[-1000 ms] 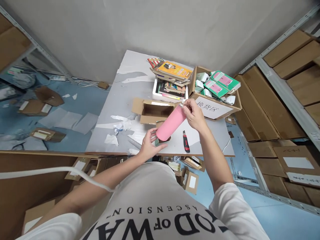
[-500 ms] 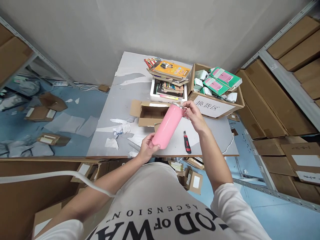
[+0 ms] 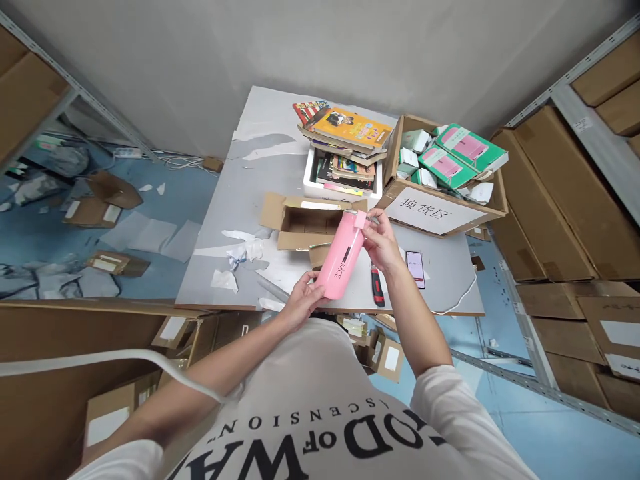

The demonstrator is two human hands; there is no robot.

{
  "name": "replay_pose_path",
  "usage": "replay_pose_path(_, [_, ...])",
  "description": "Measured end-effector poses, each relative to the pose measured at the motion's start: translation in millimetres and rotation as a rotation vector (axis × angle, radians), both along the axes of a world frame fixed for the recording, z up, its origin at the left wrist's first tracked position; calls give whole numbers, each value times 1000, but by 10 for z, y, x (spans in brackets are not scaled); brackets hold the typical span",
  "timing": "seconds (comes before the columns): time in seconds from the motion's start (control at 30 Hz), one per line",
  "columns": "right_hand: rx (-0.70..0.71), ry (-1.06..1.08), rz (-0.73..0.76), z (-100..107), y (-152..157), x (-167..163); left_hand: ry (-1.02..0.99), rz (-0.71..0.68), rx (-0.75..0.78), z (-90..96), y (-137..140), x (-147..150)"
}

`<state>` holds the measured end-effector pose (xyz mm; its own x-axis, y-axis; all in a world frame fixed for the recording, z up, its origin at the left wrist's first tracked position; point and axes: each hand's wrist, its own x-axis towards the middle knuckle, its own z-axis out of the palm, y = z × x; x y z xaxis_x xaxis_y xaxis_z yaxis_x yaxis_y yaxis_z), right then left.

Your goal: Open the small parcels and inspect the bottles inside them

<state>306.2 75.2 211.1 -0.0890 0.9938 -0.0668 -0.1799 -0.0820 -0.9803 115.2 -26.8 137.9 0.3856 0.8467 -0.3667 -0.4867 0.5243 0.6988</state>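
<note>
A pink insulated bottle (image 3: 341, 260) with dark lettering on its side is held at a slant above the table's front part. Its lower end rests in my left hand (image 3: 303, 300), whose fingers curl round the base. Near the top, my right hand (image 3: 381, 241) grips the bottle by its rim and a pink tab or strap. Just behind the bottle lies an open cardboard box (image 3: 307, 240), its flaps spread. A red and black box cutter (image 3: 377, 288) lies to the right, beneath my right wrist.
A white bin (image 3: 306, 180) piled with books (image 3: 350, 130) stands behind. Right of it, a labelled cardboard box (image 3: 440, 217) holds green and pink packages (image 3: 463, 150). A phone (image 3: 415, 269) and torn paper (image 3: 225, 280) lie on the table (image 3: 210, 260). Shelves of cartons (image 3: 550, 193) rise at right.
The bottle has been turned about its length, so its lettering and pink tab now face me. My right hand has shifted its hold near the top. The phone has come into sight.
</note>
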Motion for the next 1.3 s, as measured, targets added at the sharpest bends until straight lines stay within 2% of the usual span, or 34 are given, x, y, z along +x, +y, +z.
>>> replay_pose_path(0.17, [-4,3,-14,-74,60,37,65,-13,96,-131,22,33])
replay_pose_path(0.33, [15,-32,-26,-112,109,44,126,3,146,-61,30,64])
replay_pose_path(0.6, [127,-79,-200,-165,157,-82,354,267,165,33,119,197])
replay_pose_path(0.77, [196,-63,-82,-116,84,-48,235,192,186,52,112,160])
replay_pose_path(0.87, [236,-20,-21,-67,41,-9,115,136,100,60,77,153])
replay_pose_path(1.03, [229,-76,38,-47,42,39,-36,-1,-201,112,58,129])
replay_pose_path(1.13, [208,-90,98,-56,66,70,-86,-64,-327,148,69,76])
replay_pose_path(1.2, [204,-78,110,-60,75,77,-101,-95,-349,155,71,50])
replay_pose_path(1.3, [199,-75,78,-57,75,64,-73,-64,-253,134,50,36])
